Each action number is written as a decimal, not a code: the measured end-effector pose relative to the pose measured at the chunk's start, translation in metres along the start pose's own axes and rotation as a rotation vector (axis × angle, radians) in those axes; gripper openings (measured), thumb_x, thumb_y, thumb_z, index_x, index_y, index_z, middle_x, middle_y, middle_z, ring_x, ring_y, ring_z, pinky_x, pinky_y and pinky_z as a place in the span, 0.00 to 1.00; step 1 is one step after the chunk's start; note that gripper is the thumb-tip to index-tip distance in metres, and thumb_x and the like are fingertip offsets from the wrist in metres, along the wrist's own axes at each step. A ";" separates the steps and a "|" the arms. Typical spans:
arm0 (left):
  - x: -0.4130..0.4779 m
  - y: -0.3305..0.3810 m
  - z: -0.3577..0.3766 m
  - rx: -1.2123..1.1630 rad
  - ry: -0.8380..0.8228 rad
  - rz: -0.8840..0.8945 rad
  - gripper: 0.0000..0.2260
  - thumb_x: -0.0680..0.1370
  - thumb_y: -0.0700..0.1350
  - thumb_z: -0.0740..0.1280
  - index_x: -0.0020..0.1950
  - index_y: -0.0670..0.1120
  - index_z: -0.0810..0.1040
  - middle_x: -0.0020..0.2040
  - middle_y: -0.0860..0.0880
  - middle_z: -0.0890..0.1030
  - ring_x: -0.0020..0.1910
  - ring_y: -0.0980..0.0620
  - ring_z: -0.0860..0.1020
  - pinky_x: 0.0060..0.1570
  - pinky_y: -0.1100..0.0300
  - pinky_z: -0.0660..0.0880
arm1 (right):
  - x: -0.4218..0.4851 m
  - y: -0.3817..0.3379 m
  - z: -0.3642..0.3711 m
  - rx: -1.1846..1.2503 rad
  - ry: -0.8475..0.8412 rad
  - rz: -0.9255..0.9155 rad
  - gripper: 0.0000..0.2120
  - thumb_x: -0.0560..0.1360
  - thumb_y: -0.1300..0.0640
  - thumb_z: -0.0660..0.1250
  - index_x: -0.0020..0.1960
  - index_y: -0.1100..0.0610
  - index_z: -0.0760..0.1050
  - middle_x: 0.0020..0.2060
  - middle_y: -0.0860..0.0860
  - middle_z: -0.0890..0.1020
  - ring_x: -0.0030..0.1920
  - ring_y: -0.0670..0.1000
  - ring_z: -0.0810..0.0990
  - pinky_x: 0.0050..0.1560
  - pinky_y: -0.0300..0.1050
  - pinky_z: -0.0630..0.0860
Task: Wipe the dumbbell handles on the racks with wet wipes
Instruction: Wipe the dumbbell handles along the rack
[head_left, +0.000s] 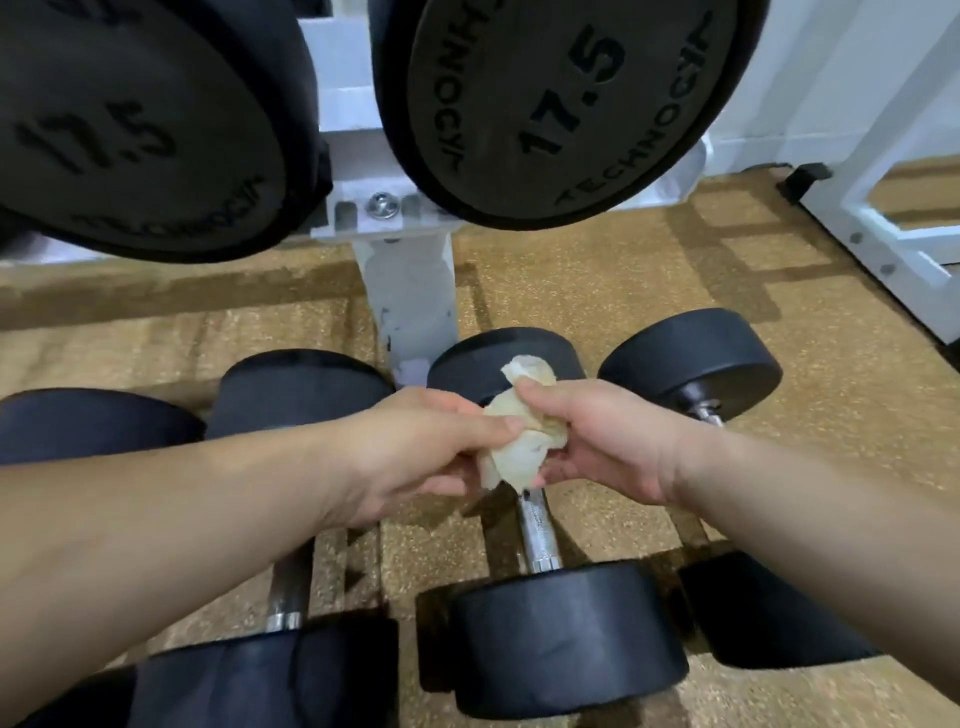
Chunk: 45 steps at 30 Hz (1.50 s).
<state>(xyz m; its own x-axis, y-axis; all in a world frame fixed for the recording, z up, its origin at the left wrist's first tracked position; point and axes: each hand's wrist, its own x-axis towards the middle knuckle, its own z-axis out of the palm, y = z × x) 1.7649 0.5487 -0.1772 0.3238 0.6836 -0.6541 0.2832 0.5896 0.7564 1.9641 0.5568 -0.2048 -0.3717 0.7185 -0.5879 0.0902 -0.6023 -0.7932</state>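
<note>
A crumpled, yellowish wet wipe (524, 431) is held between both hands in the middle of the view. My left hand (415, 452) pinches its left side with thumb and fingers. My right hand (608, 441) grips its right side, thumb on top. Directly below the wipe lies a black dumbbell (566, 639) on the floor, its chrome handle (537, 530) partly hidden by the wipe and hands. The wipe hangs just above that handle; I cannot tell whether it touches.
Several more black dumbbells lie on the cork-coloured floor (649, 291) to the left (291, 613) and right (691, 358). Overhead, two 17.5 dumbbells (561, 104) sit on a white rack (384, 202), whose post (405, 296) stands just behind the hands. Another white frame (893, 228) is at right.
</note>
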 end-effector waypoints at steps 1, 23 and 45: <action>0.003 -0.004 -0.002 0.001 0.048 -0.002 0.07 0.77 0.46 0.75 0.53 0.45 0.83 0.49 0.45 0.88 0.47 0.50 0.85 0.49 0.57 0.79 | -0.001 0.004 0.005 -0.016 0.027 0.001 0.21 0.85 0.45 0.60 0.64 0.60 0.80 0.52 0.62 0.86 0.48 0.58 0.84 0.54 0.55 0.80; 0.035 -0.053 0.014 -0.006 0.373 0.049 0.06 0.78 0.45 0.72 0.48 0.42 0.81 0.40 0.46 0.80 0.37 0.53 0.77 0.35 0.62 0.72 | 0.020 0.047 0.010 -0.225 0.579 0.090 0.11 0.80 0.48 0.68 0.52 0.57 0.77 0.40 0.55 0.80 0.38 0.54 0.79 0.41 0.54 0.83; 0.084 -0.072 0.083 0.004 0.386 -0.030 0.12 0.84 0.50 0.63 0.65 0.48 0.71 0.54 0.48 0.80 0.52 0.48 0.80 0.56 0.55 0.78 | 0.041 0.069 -0.012 -0.099 0.560 0.128 0.08 0.80 0.52 0.69 0.48 0.56 0.80 0.34 0.53 0.83 0.33 0.55 0.83 0.40 0.56 0.85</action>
<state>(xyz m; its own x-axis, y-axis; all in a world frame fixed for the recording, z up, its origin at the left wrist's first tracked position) 1.8466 0.5280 -0.2867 -0.0478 0.7780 -0.6265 0.2916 0.6107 0.7362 1.9659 0.5483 -0.2858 0.1909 0.7327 -0.6532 0.1986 -0.6805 -0.7053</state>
